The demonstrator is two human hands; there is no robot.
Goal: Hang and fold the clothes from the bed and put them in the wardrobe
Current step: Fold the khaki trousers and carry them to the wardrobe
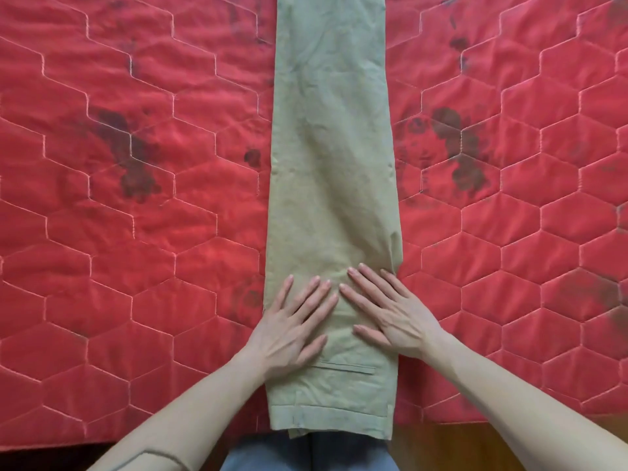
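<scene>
On red quilted bedspread (136, 232), khaki trousers (333, 164), perhaps wooden floor (458, 447) below.

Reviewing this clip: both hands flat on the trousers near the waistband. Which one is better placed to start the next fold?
Roughly even. Left hand and right hand press flat on the trousers; the right lies slightly farther up the legs.
</scene>
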